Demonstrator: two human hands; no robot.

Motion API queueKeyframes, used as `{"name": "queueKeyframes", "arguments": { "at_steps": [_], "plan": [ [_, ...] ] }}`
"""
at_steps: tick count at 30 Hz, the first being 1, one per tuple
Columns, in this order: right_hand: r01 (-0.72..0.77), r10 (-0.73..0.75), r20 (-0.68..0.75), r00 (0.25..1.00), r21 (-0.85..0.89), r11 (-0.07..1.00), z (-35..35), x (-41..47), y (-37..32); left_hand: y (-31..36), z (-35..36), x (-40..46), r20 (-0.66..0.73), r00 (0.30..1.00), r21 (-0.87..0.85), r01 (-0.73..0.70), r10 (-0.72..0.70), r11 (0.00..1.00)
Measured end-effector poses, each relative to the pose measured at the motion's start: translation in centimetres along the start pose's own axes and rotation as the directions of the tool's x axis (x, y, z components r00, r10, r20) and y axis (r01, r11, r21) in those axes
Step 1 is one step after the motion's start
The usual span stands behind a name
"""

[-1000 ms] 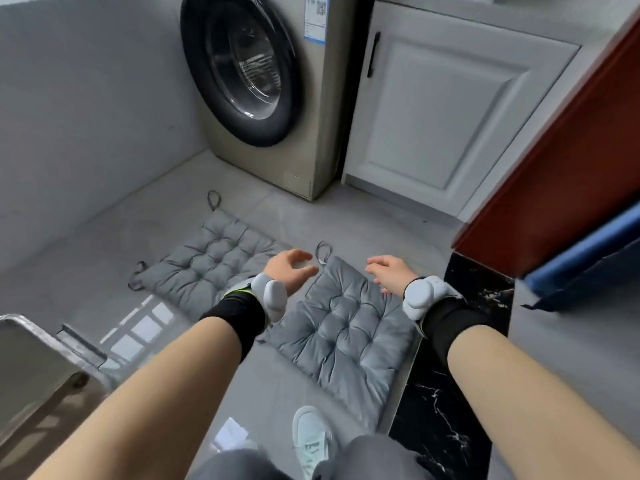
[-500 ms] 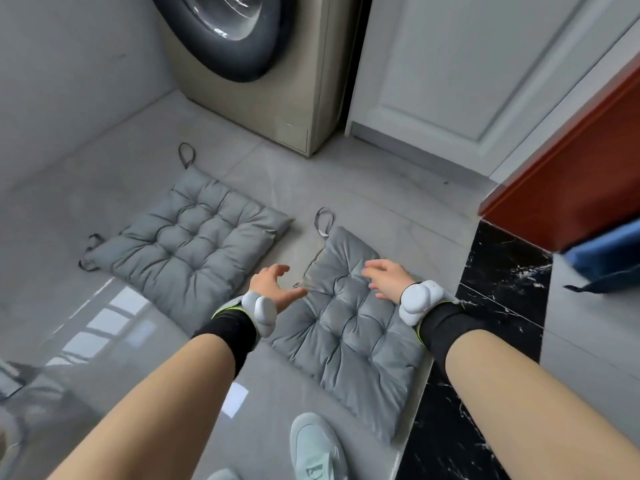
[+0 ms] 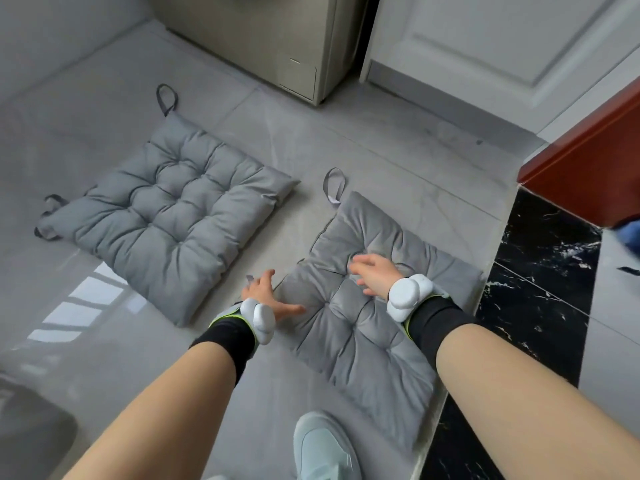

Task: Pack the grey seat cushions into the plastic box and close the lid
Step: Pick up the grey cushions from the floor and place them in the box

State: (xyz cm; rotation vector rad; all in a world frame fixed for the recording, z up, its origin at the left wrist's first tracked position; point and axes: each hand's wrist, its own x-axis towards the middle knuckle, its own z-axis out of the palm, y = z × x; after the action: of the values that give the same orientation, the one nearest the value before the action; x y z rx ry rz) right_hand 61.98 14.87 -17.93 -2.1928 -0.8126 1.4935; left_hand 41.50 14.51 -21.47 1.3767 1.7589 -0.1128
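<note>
Down on the floor (image 3: 346,133), the head view shows 2 grey seat cushions lying flat, near each other but not touching. Both are square, padded and tufted into puffy sections by stitched dimples, in a matt mid-grey fabric. The left cushion (image 3: 166,216) sits at an angle and has dark strap loops at its far corner and its left corner. The right cushion (image 3: 363,327) has 1 grey loop (image 3: 333,185) at its far corner, and its right edge runs along the border of a black marble strip (image 3: 540,306).

Both hands are over the right cushion. The left hand (image 3: 266,296) is at the cushion's left edge, its fingers (image 3: 261,278) spread and straight and its thumb lying on the fabric; it grasps nothing. The right hand (image 3: 375,271) is above the cushion's middle with fingers extended and loosely apart, blurred, also grasping nothing; I cannot tell whether it touches the fabric. Each wrist carries a white tracker (image 3: 407,297) on a black band with a yellow-green edge.

A pale mint shoe (image 3: 322,448) stands on the floor at the lower edge, just beside the right cushion's near corner.

Glossy light-grey tiles cover the floor and reflect a window at the left. Behind stand the champagne-coloured base of a washing machine (image 3: 277,39) and, to its right, a white panelled cabinet door (image 3: 502,46). A red-brown wooden panel (image 3: 588,161) rises at the right.
</note>
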Motion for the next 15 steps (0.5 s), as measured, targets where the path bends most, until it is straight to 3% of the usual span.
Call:
{"name": "queueKeyframes", "arguments": {
  "at_steps": [4,8,15],
  "plan": [
    [-0.029,0.029,0.021,0.999,0.002,1.000,0.6,0.5,1.1,-1.1,1.5,0.5,0.071,0.994,-0.017,0.085,-0.083,0.996],
    [-0.039,0.039,0.034,0.999,0.001,0.999,0.9,0.6,1.5,-1.2,2.2,0.5,0.065,0.995,0.066,0.066,-0.071,0.996],
    [-0.003,0.004,0.040,0.999,-0.010,1.000,1.2,0.3,0.4,-0.8,1.9,0.0,0.141,0.989,0.021,0.039,-0.042,0.999]
  ]
}}
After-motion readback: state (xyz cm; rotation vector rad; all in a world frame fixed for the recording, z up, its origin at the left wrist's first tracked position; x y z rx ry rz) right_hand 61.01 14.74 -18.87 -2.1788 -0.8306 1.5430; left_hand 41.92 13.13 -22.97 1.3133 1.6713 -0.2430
